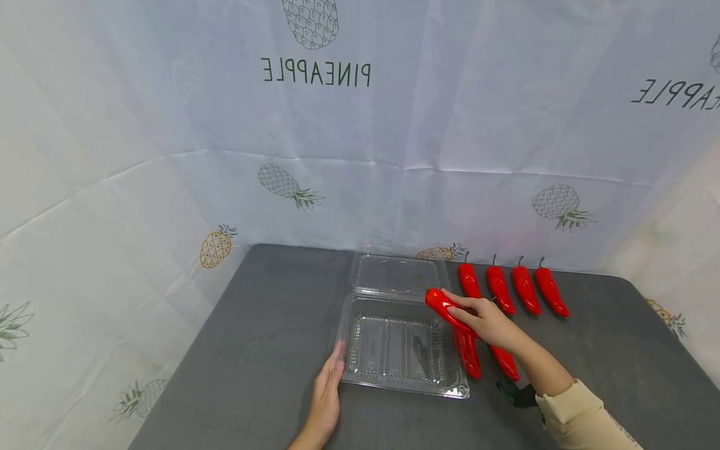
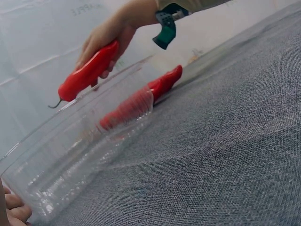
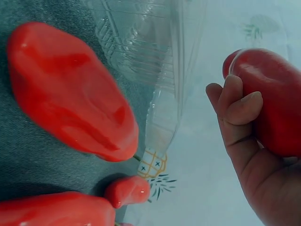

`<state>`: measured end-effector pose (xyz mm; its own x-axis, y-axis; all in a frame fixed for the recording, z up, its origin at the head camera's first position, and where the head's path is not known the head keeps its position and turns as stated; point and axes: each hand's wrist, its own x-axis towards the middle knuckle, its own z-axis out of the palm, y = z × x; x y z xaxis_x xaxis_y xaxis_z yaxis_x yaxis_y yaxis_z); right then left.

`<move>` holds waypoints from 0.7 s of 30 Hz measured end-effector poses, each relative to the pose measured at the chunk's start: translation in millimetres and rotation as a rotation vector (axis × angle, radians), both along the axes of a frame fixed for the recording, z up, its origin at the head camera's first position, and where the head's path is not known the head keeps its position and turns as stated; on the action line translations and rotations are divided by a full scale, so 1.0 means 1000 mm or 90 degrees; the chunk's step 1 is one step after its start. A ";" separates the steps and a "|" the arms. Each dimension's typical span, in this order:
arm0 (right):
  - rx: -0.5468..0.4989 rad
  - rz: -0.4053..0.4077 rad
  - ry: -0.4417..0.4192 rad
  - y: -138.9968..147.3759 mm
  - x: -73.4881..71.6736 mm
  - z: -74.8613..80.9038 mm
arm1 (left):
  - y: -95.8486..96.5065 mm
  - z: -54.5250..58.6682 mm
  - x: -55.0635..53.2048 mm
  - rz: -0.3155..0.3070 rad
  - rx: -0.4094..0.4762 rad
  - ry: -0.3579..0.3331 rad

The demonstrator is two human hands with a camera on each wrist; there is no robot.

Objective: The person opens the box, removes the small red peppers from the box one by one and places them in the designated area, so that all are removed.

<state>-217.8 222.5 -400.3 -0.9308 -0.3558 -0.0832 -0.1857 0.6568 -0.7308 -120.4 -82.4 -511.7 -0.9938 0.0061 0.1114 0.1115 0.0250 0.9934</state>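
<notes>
My right hand (image 1: 488, 320) grips a red chili pepper (image 1: 441, 305) above the right edge of a clear plastic container (image 1: 406, 385). In the left wrist view the held pepper (image 2: 87, 74) tilts stem-down over the rim. The container stands open, its clear lid (image 1: 394, 275) folded back towards the wall. At the container's left side, my left hand (image 1: 326, 395) holds the wall, thumb at the rim. Two more red peppers lie just right of the container, one of them the near pepper (image 1: 503, 362); the right wrist view shows a pepper (image 3: 70, 94) on the table close up.
Along the back right of the grey table (image 1: 270, 331) lies a row of several red peppers (image 1: 525, 290), stems towards the wall. A white cloth (image 1: 337, 125) printed with pineapples hangs behind. A dark green strap (image 1: 517, 395) sits by the right sleeve.
</notes>
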 end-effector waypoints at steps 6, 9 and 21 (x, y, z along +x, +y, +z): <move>0.010 -0.030 -0.007 0.005 0.005 -0.003 | 0.000 0.001 0.000 0.005 -0.001 -0.003; 0.015 -0.045 -0.006 0.008 0.007 -0.005 | 0.000 0.001 0.000 0.008 -0.002 -0.004; 0.016 -0.111 0.028 0.019 0.019 -0.011 | 0.000 0.001 0.000 -0.001 0.006 -0.005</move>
